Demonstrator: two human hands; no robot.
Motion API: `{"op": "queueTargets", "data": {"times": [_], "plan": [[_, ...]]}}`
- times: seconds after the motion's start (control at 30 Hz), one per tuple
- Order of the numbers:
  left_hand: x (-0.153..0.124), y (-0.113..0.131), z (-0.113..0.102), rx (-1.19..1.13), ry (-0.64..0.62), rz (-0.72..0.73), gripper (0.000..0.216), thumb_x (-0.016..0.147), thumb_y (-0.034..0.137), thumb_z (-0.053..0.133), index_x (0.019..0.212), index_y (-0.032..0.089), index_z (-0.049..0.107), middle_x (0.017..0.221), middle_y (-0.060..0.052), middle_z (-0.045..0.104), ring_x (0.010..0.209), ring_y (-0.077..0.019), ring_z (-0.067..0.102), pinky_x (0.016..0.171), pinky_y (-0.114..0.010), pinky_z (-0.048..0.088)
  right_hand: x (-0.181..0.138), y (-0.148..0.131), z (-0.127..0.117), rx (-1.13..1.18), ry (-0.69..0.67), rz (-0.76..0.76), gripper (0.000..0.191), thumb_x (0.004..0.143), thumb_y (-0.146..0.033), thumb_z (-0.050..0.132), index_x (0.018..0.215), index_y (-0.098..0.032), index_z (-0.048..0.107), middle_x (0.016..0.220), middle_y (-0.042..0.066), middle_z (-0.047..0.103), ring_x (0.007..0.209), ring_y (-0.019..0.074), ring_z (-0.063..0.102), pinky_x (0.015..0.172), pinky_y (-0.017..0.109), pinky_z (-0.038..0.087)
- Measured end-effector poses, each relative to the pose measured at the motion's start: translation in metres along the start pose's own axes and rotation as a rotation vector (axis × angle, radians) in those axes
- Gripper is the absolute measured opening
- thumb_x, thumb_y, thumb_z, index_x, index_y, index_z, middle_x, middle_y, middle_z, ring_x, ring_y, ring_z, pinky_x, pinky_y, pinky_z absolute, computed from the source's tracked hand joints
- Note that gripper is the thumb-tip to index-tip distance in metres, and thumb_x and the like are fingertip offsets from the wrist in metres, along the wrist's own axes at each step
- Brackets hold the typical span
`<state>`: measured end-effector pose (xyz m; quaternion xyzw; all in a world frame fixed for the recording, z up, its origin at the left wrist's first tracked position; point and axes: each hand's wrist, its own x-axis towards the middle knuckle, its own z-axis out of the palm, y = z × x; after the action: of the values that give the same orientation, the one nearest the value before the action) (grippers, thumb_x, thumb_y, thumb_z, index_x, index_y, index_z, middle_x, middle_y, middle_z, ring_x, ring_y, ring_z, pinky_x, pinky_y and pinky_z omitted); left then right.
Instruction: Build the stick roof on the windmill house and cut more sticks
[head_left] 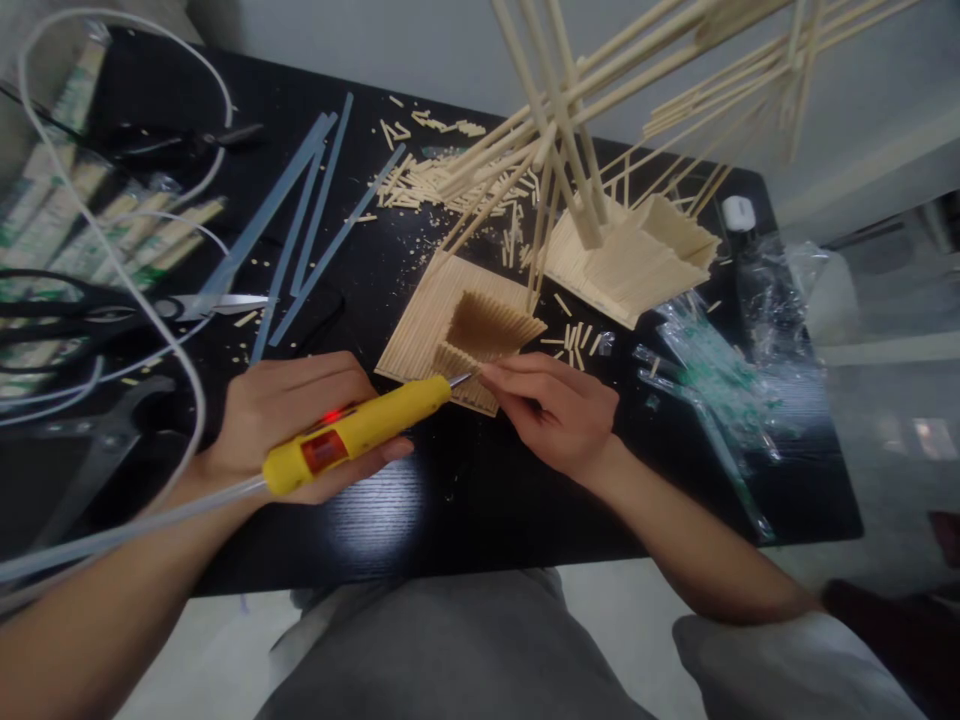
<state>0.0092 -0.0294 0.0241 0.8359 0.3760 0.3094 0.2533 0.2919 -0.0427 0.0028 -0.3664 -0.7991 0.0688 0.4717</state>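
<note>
My left hand (300,425) is wrapped round a yellow hot glue pen (367,425) with a lit red light and a clear glue stick entering its back end. The pen's metal tip rests at the near edge of a small open box of wooden sticks (480,335), which stands on a flat base of sticks (420,315). My right hand (559,405) is closed in a pinch beside the tip, at the box's near right edge. Whatever lies between its fingertips is too small to make out. Long thin sticks rise from the base's far side.
Behind stands a second stick structure (630,260) with tall crossing poles (577,110). Loose cut sticks (457,185) lie at the back. Glue sticks (315,200), scissors (105,310), pliers (97,440) and a white cord (67,180) are left; plastic wrappers (720,370) are right.
</note>
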Motion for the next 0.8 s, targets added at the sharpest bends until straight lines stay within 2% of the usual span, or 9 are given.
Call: {"op": "queueTargets", "data": {"times": [0.1,0.3,0.43,0.57,0.73,0.8], "plan": [[0.006,0.005,0.004,0.017,-0.037,-0.046,0.033,0.075,0.057,0.084,0.076,0.03,0.066,0.069,-0.001,0.065,0.058,-0.0196,0.063,0.048,-0.035,0.039,0.0,0.0,-0.001,0.01,-0.013,0.013,0.034,0.093,-0.007,0.073,0.119,-0.029,0.075,0.103,-0.001,0.083,0.089,0.0146,0.081,0.081,0.026,0.069],[0.013,0.011,0.009,0.048,-0.001,0.007,0.032,0.081,0.052,0.079,0.072,0.027,0.062,0.063,0.0,0.061,0.052,-0.0166,0.056,0.045,-0.032,0.038,0.001,0.0,-0.003,0.02,-0.014,0.03,0.028,0.094,-0.008,0.072,0.114,-0.027,0.076,0.101,0.0,0.083,0.087,0.0146,0.081,0.077,0.026,0.069],[0.01,0.008,0.012,0.053,-0.042,-0.062,0.037,0.081,0.06,0.077,0.071,0.029,0.061,0.063,-0.001,0.059,0.055,-0.0178,0.055,0.048,-0.034,0.037,0.0,0.0,-0.002,0.015,-0.024,0.035,0.023,0.095,-0.008,0.072,0.109,-0.026,0.076,0.099,0.001,0.083,0.087,0.0144,0.081,0.077,0.026,0.069],[0.002,0.0,0.015,0.059,-0.069,-0.047,0.041,0.08,0.065,0.078,0.076,0.029,0.059,0.065,0.0,0.056,0.057,-0.0188,0.054,0.05,-0.038,0.036,0.001,-0.001,-0.002,0.019,-0.015,0.036,0.023,0.095,-0.008,0.072,0.108,-0.026,0.076,0.1,0.0,0.083,0.086,0.0139,0.081,0.078,0.025,0.069],[0.005,0.003,0.014,0.095,-0.015,0.066,0.033,0.085,0.055,0.077,0.076,0.028,0.059,0.064,0.001,0.053,0.053,-0.0159,0.052,0.047,-0.036,0.034,0.001,-0.001,-0.003,0.025,-0.023,0.045,0.023,0.096,-0.009,0.071,0.11,-0.027,0.076,0.101,0.0,0.083,0.087,0.0143,0.081,0.078,0.026,0.069],[0.009,0.007,0.012,0.105,-0.024,0.063,0.034,0.087,0.052,0.075,0.072,0.027,0.057,0.062,0.001,0.051,0.05,-0.0144,0.05,0.045,-0.034,0.033,0.0,-0.001,-0.003,0.031,-0.023,0.047,0.024,0.096,-0.008,0.071,0.111,-0.026,0.077,0.102,0.001,0.083,0.088,0.0146,0.081,0.078,0.026,0.069]]}}
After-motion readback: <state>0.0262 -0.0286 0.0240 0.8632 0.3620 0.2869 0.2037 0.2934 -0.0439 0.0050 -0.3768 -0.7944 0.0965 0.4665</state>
